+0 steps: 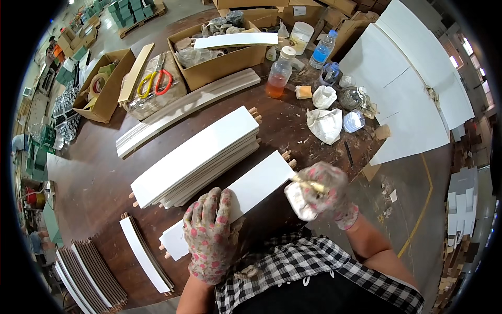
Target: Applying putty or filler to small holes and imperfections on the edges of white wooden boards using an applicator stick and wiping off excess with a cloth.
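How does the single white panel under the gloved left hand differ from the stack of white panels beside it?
The single white panel lies alone and flat on the table under the left hand; the stack of white panels is many layers thick and no hand touches it. The single panel looks shorter than the stacked ones. The right hand, holding a small bottle, is at the single panel's far end. Both are white, with wooden dowels at the ends.

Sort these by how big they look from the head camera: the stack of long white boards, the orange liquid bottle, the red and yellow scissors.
1. Stack of long white boards, easily the biggest.
2. Red and yellow scissors and orange liquid bottle look about alike; too close to rank.
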